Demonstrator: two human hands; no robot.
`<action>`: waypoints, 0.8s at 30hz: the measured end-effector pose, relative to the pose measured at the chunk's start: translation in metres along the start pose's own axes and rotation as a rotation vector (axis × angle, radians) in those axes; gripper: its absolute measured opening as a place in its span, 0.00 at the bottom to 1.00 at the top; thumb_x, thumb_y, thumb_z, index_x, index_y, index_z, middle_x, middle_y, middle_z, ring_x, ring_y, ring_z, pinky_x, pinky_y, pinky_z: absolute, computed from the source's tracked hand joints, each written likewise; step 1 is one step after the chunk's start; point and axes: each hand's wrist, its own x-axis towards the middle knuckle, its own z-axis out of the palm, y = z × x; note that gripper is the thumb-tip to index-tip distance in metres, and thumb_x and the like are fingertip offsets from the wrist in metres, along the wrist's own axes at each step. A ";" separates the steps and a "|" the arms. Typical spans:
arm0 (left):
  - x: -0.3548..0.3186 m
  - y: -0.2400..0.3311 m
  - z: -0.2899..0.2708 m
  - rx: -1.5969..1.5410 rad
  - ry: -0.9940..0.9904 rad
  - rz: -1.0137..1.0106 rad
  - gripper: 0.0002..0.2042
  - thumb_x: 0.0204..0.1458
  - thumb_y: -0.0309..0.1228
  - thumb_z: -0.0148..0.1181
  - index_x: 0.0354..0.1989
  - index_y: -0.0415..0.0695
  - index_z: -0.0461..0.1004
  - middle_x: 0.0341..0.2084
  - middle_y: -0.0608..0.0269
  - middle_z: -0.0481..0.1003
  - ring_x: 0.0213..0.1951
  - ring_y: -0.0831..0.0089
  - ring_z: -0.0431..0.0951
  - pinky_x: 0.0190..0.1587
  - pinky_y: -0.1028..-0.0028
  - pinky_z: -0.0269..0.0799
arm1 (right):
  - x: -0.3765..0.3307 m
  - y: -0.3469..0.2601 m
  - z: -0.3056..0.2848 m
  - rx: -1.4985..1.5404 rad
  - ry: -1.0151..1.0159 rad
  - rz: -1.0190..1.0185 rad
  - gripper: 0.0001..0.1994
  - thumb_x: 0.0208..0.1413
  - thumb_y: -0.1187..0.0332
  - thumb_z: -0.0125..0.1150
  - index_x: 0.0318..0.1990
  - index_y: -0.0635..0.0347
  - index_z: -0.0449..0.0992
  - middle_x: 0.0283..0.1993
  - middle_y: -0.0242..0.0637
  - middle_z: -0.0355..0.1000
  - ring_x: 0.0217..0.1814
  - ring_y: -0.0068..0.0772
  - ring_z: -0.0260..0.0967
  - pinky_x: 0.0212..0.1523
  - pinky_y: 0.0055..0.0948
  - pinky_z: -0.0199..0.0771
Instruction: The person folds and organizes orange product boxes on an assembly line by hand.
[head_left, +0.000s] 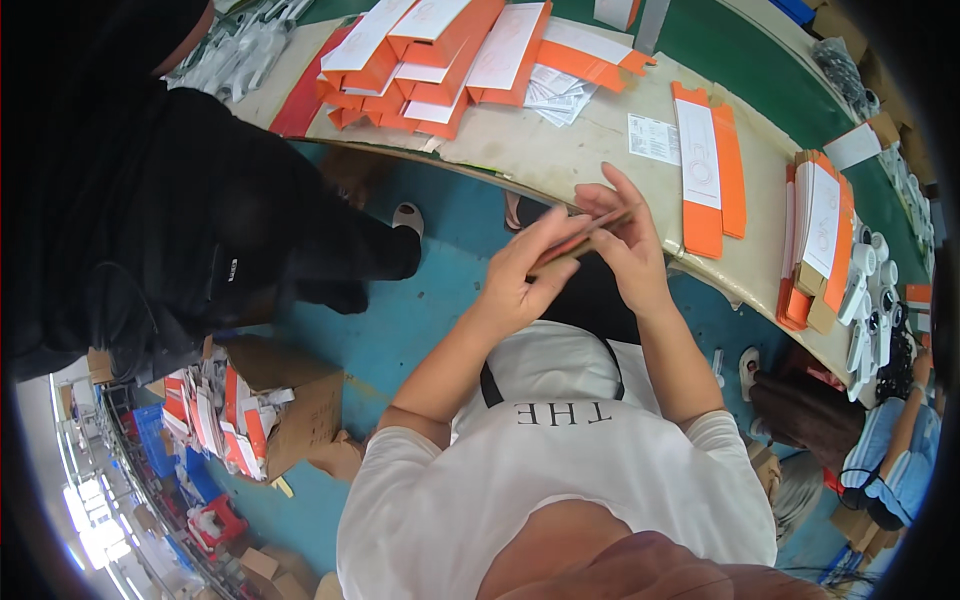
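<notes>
Between my two hands, just off the table's near edge, is a flat orange-and-brown cardboard piece (580, 241), seen almost edge-on and slightly blurred. My left hand (531, 262) grips its left end, with the thumb below and the fingers over the top. My right hand (630, 248) closes on the other end, some of its fingers raised. Nearest to them on the table lie flat orange-and-white cartons (700, 165), to the right, and a printed white sheet (653, 138).
Folded orange-and-white boxes (430, 60) are piled at the table's far left, beside loose leaflets (558, 93). More flat cartons (815, 235) and white handheld devices (872, 290) sit at the right. A person in black (200, 200) stands left; a cardboard box (300, 415) holds cartons behind.
</notes>
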 end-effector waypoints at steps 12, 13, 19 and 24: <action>-0.008 -0.005 0.012 0.684 0.086 0.305 0.36 0.35 0.30 0.67 0.57 0.45 0.57 0.54 0.49 0.64 0.56 0.51 0.64 0.58 0.51 0.49 | -0.008 -0.007 0.007 0.069 -0.015 0.035 0.35 0.43 0.80 0.44 0.65 0.59 0.48 0.63 0.48 0.53 0.67 0.41 0.47 0.63 0.35 0.49; -0.009 -0.005 0.014 0.672 0.080 0.307 0.36 0.35 0.30 0.67 0.57 0.45 0.57 0.54 0.49 0.64 0.56 0.51 0.64 0.58 0.51 0.49 | -0.007 -0.001 0.006 0.164 0.117 0.053 0.33 0.45 0.80 0.44 0.64 0.60 0.50 0.62 0.48 0.55 0.67 0.40 0.48 0.63 0.34 0.50; -0.004 -0.006 0.020 0.064 0.276 -0.187 0.33 0.41 0.31 0.65 0.57 0.37 0.58 0.47 0.49 0.70 0.49 0.50 0.69 0.54 0.51 0.56 | 0.001 0.003 0.017 0.143 0.128 -0.038 0.27 0.51 0.79 0.47 0.61 0.60 0.55 0.52 0.39 0.65 0.53 0.26 0.62 0.54 0.26 0.61; 0.005 0.006 0.014 0.366 0.159 0.047 0.36 0.40 0.41 0.65 0.56 0.36 0.58 0.47 0.50 0.70 0.48 0.52 0.70 0.54 0.53 0.58 | -0.001 -0.014 0.017 -0.023 0.049 -0.073 0.30 0.48 0.82 0.41 0.63 0.58 0.53 0.55 0.41 0.63 0.58 0.29 0.59 0.55 0.27 0.61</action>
